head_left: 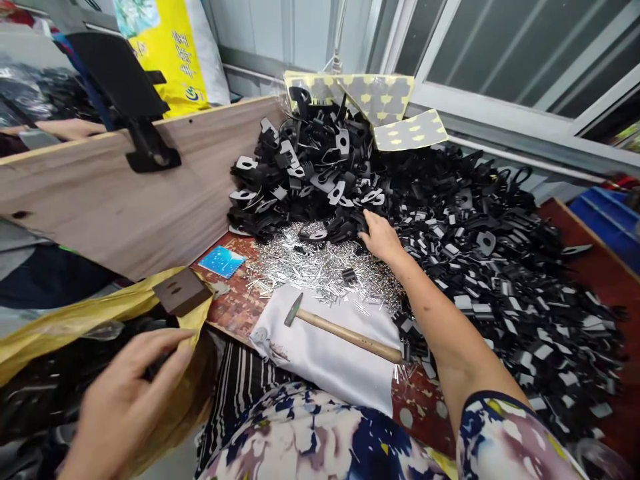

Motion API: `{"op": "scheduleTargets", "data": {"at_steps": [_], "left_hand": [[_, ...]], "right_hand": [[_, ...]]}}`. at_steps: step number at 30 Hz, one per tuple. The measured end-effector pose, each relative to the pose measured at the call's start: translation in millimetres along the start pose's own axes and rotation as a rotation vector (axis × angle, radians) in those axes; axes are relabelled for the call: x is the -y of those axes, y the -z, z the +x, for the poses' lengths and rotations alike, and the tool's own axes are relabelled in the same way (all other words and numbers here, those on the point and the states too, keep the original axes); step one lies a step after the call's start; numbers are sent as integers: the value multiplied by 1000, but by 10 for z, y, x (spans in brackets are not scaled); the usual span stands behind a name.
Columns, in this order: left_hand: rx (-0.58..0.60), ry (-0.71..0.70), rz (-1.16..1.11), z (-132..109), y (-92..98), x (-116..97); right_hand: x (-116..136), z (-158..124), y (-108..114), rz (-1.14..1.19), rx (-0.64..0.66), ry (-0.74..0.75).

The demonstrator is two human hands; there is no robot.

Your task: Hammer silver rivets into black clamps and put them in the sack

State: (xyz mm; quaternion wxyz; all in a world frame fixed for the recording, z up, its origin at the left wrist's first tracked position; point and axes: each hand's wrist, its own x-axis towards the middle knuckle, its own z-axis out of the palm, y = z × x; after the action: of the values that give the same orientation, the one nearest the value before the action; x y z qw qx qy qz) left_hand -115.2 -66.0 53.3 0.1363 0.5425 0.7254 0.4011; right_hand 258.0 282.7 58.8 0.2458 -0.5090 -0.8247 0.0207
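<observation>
My right hand [383,238] reaches to the near edge of a heap of black plastic parts [320,143], its thumb and fingers closed around one black plastic part [353,227]. At the lower left my left hand [133,393], slightly blurred, hangs over a yellow bag [100,310] filled with black parts. Its thumb and forefinger are apart, with dark parts showing in the gap. A hammer [345,333] with a wooden handle lies on a grey-white cloth [320,373]. Behind it spreads a pile of silver metal pins [305,270].
A brown block [181,291] with two holes sits at the bag's rim. A blue packet [222,261] lies near the wooden board [125,193] on the left. Smaller black parts [500,267] cover the right side. A blue crate [607,217] stands at far right.
</observation>
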Motion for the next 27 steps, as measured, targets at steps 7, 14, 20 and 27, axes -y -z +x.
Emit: {"op": "scheduleTargets", "data": {"at_steps": [7, 14, 20, 27], "left_hand": [[307, -94, -170, -19, -661, -271], [308, -328, -238, 134, -1030, -594], [740, -476, -371, 111, -1169, -669], [588, 425, -852, -46, -1191, -390]], "right_hand": [[-419, -112, 151, 46, -329, -332], [422, -979, 353, 521, 64, -45], [1088, -1555, 203, 756, 760, 192], [400, -940, 30, 121, 350, 424]]}}
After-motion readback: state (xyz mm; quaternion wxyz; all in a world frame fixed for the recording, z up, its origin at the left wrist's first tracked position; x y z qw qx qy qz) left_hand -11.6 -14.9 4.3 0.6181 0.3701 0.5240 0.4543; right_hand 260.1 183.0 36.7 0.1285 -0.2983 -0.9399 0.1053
